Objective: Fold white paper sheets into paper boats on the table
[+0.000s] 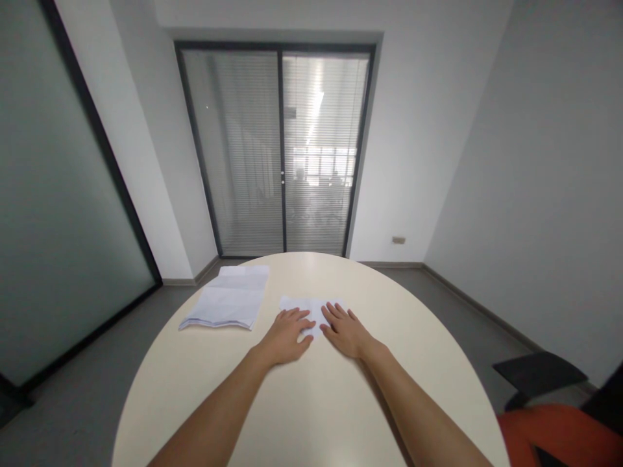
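A small white sheet of paper (311,306) lies flat on the round cream table (311,402), partly covered by both hands. My left hand (287,334) rests palm down on its left part, fingers spread and pointing forward and to the right. On the right part lies my right hand (346,329), also palm down with its fingers apart. Between the two thumbs a strip of the paper shows. Whether the sheet is folded under the hands cannot be made out. Neither hand grips anything.
A stack of white papers (228,298) with creases lies at the table's far left, near its edge. An office chair with a red seat (559,431) and black armrest (540,376) stands at the right. Beyond the table is a glass door with blinds (282,155).
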Motion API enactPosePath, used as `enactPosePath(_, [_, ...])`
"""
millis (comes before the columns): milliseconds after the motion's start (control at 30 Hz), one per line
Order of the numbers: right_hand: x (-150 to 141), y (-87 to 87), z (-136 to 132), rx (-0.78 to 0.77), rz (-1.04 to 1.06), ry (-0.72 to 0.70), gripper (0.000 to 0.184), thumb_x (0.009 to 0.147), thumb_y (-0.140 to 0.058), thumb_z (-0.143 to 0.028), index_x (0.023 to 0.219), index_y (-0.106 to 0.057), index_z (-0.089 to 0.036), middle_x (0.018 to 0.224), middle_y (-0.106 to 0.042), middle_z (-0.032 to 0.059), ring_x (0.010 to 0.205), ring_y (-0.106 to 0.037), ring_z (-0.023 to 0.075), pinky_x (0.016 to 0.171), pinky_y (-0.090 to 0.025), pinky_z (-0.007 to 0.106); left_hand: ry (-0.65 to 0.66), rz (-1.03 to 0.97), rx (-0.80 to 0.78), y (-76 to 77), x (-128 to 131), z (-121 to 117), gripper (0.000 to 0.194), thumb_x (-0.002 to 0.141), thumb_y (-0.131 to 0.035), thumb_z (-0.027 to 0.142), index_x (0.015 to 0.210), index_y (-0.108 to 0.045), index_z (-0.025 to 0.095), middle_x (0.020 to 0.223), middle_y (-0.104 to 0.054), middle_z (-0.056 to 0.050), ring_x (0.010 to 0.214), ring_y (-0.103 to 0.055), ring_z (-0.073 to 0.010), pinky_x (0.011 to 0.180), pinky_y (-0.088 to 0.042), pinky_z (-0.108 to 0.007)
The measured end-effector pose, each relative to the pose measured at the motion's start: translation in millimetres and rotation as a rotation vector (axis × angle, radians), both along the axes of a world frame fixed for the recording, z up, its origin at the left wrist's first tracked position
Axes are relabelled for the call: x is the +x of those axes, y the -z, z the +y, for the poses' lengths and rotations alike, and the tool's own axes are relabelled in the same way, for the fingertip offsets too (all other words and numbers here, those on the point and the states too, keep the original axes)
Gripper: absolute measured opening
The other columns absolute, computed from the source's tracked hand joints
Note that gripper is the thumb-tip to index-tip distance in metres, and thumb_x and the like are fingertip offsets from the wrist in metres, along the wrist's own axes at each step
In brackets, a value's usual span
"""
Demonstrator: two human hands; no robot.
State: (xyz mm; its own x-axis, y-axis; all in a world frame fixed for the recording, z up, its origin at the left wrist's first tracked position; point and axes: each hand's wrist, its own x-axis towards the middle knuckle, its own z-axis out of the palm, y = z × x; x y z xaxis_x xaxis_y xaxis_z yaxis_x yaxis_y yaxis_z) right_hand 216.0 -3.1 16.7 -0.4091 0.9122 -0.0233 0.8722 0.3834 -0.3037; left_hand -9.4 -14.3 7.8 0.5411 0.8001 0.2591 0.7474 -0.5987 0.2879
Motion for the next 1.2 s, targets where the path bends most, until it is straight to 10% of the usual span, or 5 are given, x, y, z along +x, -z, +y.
enactPosePath(200, [4.8,-2.1,0.1,0.033,-0.041,0.178,0.071,0.098,-0.031,-0.052,0.155,-0.028,-0.009,0.162,-0.020,0.0145,0.151,-0.011,0.0358,0.119,-0.009,0.059,0.027,0.012,-0.039,-3.7,-0.6,-1.4,0.041,0.092,-0.055,0.041,0.131,-0.063,0.031,0.150,-0.049,-0.006,0.140,-0.039,-0.0345,0.115,-0.027,-0.059])
enactPosePath(467, [2.9,5.9,3.1,0.046,0.006,-0.075,0.067,0.100,-0.027,-0.052,0.156,-0.026,-0.016,0.163,-0.020,0.0117,0.152,-0.013,0.0297,0.121,-0.010,0.054,0.093,-0.027,0.004,-3.0,2.0,-4.0,0.038,0.089,-0.061,0.040,0.126,-0.065,0.033,0.143,-0.055,-0.006,0.135,-0.045,-0.0311,0.115,-0.029,-0.057])
enactPosePath(633, [3.7,1.4,2.6,0.034,-0.001,0.041,0.068,0.100,-0.029,-0.050,0.155,-0.028,-0.010,0.162,-0.021,0.0143,0.151,-0.015,0.0318,0.120,-0.015,0.053,0.089,-0.026,-0.013,-3.7,4.0,-6.5,0.040,0.089,-0.060,0.040,0.128,-0.063,0.030,0.145,-0.053,-0.007,0.137,-0.042,-0.0328,0.114,-0.029,-0.059])
enactPosePath(1200, [7.3,-6.9,6.2,0.261,0.066,0.076,0.047,0.092,-0.049,-0.037,0.135,-0.056,-0.019,0.136,-0.060,0.0134,0.132,-0.047,0.0281,0.116,-0.019,0.053,0.189,-0.093,0.045,-16.4,6.8,-12.0,0.028,0.082,-0.068,0.033,0.108,-0.068,0.023,0.129,-0.061,-0.007,0.118,-0.054,-0.0246,0.104,-0.044,-0.039])
